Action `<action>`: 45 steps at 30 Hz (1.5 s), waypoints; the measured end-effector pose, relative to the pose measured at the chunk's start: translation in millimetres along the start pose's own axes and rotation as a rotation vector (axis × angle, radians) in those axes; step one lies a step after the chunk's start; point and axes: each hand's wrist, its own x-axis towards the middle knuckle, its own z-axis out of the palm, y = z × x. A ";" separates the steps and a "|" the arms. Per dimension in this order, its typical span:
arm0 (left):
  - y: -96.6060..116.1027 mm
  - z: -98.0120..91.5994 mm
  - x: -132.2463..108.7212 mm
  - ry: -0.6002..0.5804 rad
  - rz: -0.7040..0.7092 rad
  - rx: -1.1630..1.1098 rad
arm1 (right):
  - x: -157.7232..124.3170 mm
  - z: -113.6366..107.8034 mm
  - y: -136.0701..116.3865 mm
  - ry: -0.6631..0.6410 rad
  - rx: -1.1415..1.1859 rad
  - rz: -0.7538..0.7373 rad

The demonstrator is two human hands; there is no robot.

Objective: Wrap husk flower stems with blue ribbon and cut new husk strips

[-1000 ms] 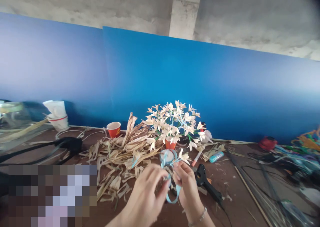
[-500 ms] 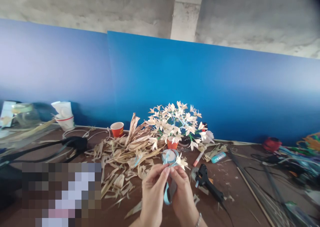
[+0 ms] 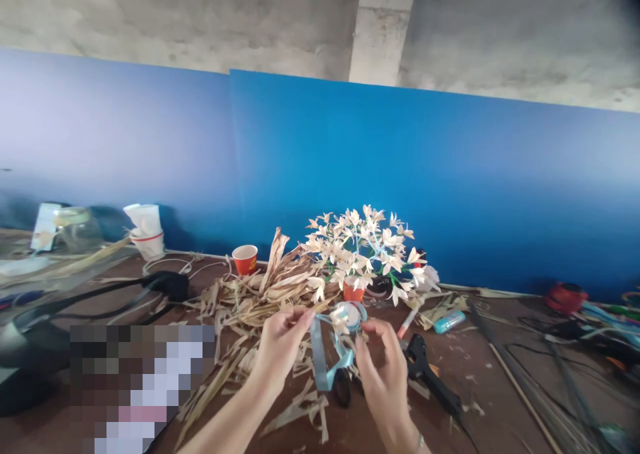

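Note:
My left hand (image 3: 286, 341) is closed, thumb and finger pinching the light blue stem of a small cream flower (image 3: 340, 321) that looks made of dried husk. A light blue ribbon (image 3: 318, 357) hangs in a loop from near those fingertips. To the right of the flower, my right hand (image 3: 383, 361) has thumb and forefinger apart, with nothing visible between them. Just behind the flower lies a roll of light blue ribbon (image 3: 356, 313), partly hidden. Further back, a bunch of similar cream flowers (image 3: 360, 244) stands in an orange-red cup (image 3: 354, 292).
A black glue gun (image 3: 433, 377) lies right of my right hand, near a turquoise object (image 3: 449, 321). Dried husks (image 3: 250, 294) spread across the left, below a red paper cup (image 3: 245, 259). Cables and thin rods (image 3: 515, 381) run along the right side.
My hands, together before, have moved apart. The left hand went left with the flower stem; the right let go and its fingers opened. More of the ribbon shows between them.

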 end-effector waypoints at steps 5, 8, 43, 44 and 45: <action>-12.7 3.4 0.3 -0.171 0.086 0.147 | -4.1 6.2 -12.9 -0.144 -0.444 -0.431; -24.3 8.7 -1.2 -0.214 0.062 0.122 | -4.5 13.9 -13.1 -0.165 -0.552 -0.382; -25.7 -5.5 -4.3 -0.549 0.035 -0.040 | 2.0 8.2 14.9 -0.465 0.364 0.617; -24.9 -6.1 -5.4 -0.575 0.033 -0.033 | 2.9 6.3 15.5 -0.509 0.457 0.721; -24.5 -6.5 -6.6 -0.597 0.025 -0.034 | 3.6 4.5 16.2 -0.544 0.538 0.794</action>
